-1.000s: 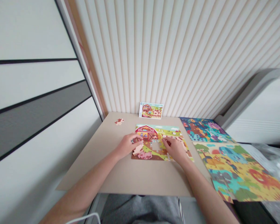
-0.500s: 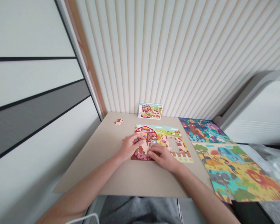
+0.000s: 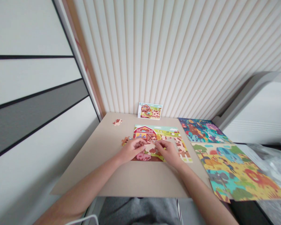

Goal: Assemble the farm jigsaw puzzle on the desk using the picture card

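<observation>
Looking down from my head camera, I see both my hands meeting over a farm jigsaw puzzle (image 3: 161,132) that lies flat on a beige board (image 3: 131,184). My left hand (image 3: 131,150) is curled, its fingers pressed together, and their fingertips (image 3: 143,142) bear on a cow-patterned jigsaw piece (image 3: 150,147). My right hand (image 3: 168,153) comes at that piece from 3 o'clock, fingers closed, so the two hands pinch it between them. The piece sits at the lower middle of the puzzle, with a red barn (image 3: 144,132) at 10 o'clock from it and a pink pig (image 3: 143,156) at 8 o'clock. My fingers hide its edges, so I cannot tell whether it is seated. A few brown puzzle pieces (image 3: 125,141) poke out at the puzzle's 9 o'clock edge, and a loose piece (image 3: 117,122) lies apart at its 10 o'clock. At 12 o'clock a small picture card (image 3: 150,111) leans against the ribbed white wall (image 3: 178,56). At 3 o'clock, two brightly coloured animal puzzle boards (image 3: 239,172) overlap the board's edge, and my grey trousers (image 3: 140,212) show at 6 o'clock.
</observation>
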A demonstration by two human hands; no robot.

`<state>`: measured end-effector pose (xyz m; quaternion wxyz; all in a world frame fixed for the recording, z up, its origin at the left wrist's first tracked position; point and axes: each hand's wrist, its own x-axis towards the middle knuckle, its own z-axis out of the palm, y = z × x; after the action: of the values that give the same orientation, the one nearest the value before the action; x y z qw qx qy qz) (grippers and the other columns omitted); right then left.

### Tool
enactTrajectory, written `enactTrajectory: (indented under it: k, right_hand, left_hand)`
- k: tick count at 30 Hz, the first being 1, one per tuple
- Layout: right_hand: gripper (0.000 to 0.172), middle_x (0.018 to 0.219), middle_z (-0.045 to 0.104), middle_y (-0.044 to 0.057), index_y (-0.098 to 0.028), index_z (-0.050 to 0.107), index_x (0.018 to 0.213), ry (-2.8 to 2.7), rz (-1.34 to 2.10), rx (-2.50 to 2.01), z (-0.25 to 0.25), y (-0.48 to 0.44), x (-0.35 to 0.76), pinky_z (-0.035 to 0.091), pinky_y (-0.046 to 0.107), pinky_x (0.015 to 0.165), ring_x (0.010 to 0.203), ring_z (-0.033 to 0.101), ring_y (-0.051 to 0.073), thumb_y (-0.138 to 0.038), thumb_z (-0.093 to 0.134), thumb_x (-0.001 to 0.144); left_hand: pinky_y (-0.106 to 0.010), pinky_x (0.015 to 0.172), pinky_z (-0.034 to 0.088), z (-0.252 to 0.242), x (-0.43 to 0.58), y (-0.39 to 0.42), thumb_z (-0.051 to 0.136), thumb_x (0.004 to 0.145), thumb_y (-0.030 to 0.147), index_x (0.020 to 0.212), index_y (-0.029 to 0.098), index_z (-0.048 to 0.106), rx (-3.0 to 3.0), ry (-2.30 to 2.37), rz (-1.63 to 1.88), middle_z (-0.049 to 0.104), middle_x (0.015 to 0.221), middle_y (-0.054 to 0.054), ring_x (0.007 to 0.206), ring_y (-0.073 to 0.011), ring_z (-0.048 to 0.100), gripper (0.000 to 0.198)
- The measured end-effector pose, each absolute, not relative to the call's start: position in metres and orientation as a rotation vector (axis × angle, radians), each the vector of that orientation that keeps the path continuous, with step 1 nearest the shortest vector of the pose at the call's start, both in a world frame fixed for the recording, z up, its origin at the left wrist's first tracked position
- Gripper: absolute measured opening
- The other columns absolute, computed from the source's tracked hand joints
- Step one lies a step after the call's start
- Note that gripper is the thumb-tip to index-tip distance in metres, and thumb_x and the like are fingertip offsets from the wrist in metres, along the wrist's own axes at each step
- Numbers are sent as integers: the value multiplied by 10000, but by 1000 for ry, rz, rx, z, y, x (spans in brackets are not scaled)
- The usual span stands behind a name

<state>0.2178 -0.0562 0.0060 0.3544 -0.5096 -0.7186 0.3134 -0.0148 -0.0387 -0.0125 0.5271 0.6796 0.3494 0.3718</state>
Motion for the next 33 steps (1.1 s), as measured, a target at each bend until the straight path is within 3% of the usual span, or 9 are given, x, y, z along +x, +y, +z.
enactTrajectory:
  k: [4,9,12,20,25,33]
  right_hand:
    - [422,724,689,20,-176,716,901,-1849,763,-1320,8,-53,221,441,252,602,653,608,169,-498,457,987]
    - [377,854,755,56,-197,721,971,-1863,581,-1433,10,-39,250,486,290,733,799,678,214,-445,438,984]
    - [340,777,763,55,-194,709,987,-1798,524,-1601,8,-26,284,488,291,730,780,698,221,-402,441,968]
    - [282,728,764,47,-194,694,983,-1674,529,-1842,-3,-9,329,460,243,598,667,705,186,-326,447,950]
    - [325,739,762,21,-204,704,1014,-1767,492,-1864,-10,-4,318,409,233,536,547,630,151,-364,423,977]
    - [351,773,754,43,-208,709,863,-1898,234,-1943,-9,-3,311,383,238,649,724,656,167,-322,409,1004]
  left_hand:
    - [-305,776,547,-10,-15,-40,609,914,393,1080,198,651,1750,870,877,723,1033,-72,889,-203,694,259]
    - [-335,909,499,-3,-18,-41,546,949,321,1077,228,683,2077,987,938,719,1086,-61,1003,-222,666,209]
    - [-340,930,474,-3,-20,-41,496,978,299,1073,225,678,2213,989,935,718,1068,-63,1016,-219,659,219]
    - [-328,903,468,-5,-20,-42,465,991,256,1038,223,675,2351,991,870,704,997,-60,996,-212,647,218]
    - [-318,888,465,-7,-20,-42,469,995,264,1016,218,678,2382,973,855,702,989,-57,969,-203,644,215]
    - [-304,859,460,-7,-19,-43,462,1008,263,999,209,673,2436,974,787,693,962,-47,936,-188,636,217]
